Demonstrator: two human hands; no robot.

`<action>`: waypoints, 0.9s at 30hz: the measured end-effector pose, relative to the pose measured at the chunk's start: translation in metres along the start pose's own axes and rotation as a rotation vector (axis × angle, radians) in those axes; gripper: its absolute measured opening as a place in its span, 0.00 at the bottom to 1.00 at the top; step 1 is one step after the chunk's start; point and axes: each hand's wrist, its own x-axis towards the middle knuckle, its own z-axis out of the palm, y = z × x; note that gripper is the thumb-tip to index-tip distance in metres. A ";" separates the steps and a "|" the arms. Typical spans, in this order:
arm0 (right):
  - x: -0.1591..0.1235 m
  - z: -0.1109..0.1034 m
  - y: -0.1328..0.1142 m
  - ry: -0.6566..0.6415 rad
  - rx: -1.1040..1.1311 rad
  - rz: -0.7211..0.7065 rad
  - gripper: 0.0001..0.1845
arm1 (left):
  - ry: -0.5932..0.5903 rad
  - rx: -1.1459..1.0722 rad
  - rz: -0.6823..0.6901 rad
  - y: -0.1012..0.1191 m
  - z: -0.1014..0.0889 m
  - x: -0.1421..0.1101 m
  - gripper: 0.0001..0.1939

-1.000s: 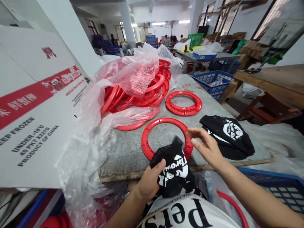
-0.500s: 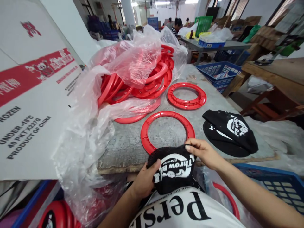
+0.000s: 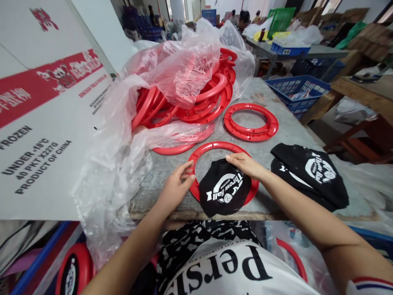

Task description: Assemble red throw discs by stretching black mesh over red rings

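Observation:
A black mesh fabric piece with white "Throw Ball" print (image 3: 225, 189) lies over the near part of a red plastic ring (image 3: 205, 150). At the fabric's far edge, my right hand (image 3: 244, 164) pinches the cloth between thumb and fingers. My left hand (image 3: 178, 184) is at the ring's left side, thumb and fingers apart and nothing held between them; whether the fingertips touch the ring I cannot tell. A second red ring (image 3: 272, 130) lies flat behind. More black printed fabric pieces (image 3: 310, 176) are stacked to the right.
Many red rings (image 3: 215, 100) spill from a clear plastic bag (image 3: 172, 61) on the grey table (image 3: 172, 196). A printed carton (image 3: 46, 164) stands at the left. Blue crates (image 3: 296, 88) sit beyond the table's right side, and people are in the background.
The black fabric piece has moved forward from the table's front edge onto the ring. My left hand has let go of it and moved to the ring's left; my right hand still grips it.

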 end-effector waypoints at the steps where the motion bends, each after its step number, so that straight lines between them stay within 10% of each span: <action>1: 0.002 -0.002 -0.001 -0.018 -0.013 0.003 0.36 | -0.051 0.067 0.063 0.003 0.005 0.010 0.28; 8: 0.015 -0.015 -0.013 -0.068 -0.115 -0.048 0.36 | -0.260 0.123 0.164 0.002 0.058 0.081 0.21; 12: 0.033 -0.028 -0.007 -0.039 -0.201 -0.050 0.33 | -0.119 0.113 0.091 -0.010 0.072 0.102 0.07; 19: 0.082 -0.039 -0.008 0.057 -0.488 0.063 0.08 | -0.037 0.375 0.093 -0.008 0.079 0.130 0.06; 27: 0.107 -0.031 0.007 0.278 -0.798 0.081 0.05 | -0.009 0.951 0.197 0.000 0.088 0.156 0.11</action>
